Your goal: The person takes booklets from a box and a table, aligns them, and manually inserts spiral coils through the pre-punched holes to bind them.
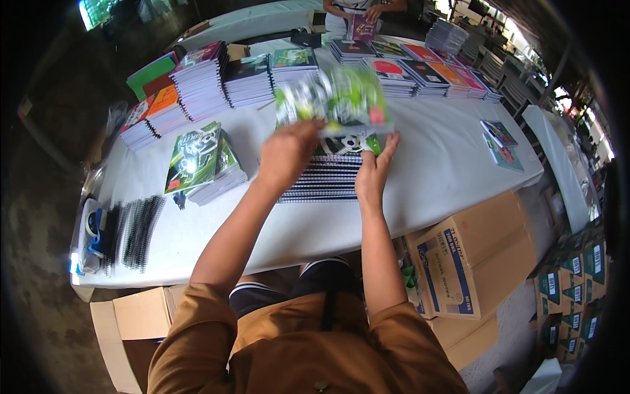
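Observation:
Right in front of me on the table lies a stack of spiral-bound notebooks (pixel 321 180), its wire spines facing me. The top one shows a football on a green and black cover. Over its far part a green notebook (pixel 335 98) is lifted and tilted, smeared by motion. My left hand (pixel 289 154) is closed at that notebook's near left edge, fingertips partly blurred. Against the right side of the stack rests my right hand (pixel 374 174), its fingers stretched upward and thumb apart. To the left sits another pile of green football notebooks (pixel 203 161).
Tall notebook stacks (pixel 200 82) line the table's far side. Loose black spiral coils (pixel 138 233) lie at the left, beside a blue tape dispenser (pixel 96 230). Two small booklets (pixel 502 144) are at the right. Cardboard boxes (pixel 485 256) stand below. Another person (pixel 364 13) stands across the table.

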`<act>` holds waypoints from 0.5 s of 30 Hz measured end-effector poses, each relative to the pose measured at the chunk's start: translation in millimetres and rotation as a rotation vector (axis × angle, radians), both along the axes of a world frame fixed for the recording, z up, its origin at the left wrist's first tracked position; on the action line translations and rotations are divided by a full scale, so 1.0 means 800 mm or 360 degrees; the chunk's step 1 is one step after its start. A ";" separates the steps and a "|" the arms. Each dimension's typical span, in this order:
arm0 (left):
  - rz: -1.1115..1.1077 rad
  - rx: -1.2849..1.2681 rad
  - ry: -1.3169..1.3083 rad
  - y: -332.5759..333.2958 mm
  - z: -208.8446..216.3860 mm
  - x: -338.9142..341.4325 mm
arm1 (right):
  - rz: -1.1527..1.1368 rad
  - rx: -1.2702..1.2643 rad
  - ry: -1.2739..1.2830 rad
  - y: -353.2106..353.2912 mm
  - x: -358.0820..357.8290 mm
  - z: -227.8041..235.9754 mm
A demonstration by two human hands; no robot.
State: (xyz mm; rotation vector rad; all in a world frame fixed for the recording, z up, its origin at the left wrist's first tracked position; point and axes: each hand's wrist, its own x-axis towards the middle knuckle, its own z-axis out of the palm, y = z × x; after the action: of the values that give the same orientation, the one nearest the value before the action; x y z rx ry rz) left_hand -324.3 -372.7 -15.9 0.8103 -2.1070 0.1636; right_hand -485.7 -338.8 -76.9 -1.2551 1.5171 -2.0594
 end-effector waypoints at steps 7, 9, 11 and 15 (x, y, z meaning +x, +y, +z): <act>0.0420 0.0170 0.0801 -0.001 -0.043 0.017 | -0.0001 0.0002 -0.0135 0.000 -0.015 0.012; 0.0611 0.0502 0.1146 -0.004 -0.061 0.017 | -0.0304 -0.0141 -0.0038 -0.014 -0.003 0.011; 0.0584 0.0576 0.1442 -0.010 -0.066 0.020 | -0.0359 0.0032 -0.0063 -0.014 0.001 0.012; 0.0565 0.0302 0.0871 -0.013 -0.054 0.077 | -0.0492 -0.0265 -0.0028 -0.001 -0.027 0.000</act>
State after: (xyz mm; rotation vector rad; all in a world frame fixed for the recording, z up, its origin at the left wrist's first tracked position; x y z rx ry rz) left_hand -262.6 -383.1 -58.9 1.1881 -1.4693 -0.0691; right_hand -507.3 -339.3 -76.7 -1.1099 1.6481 -2.4282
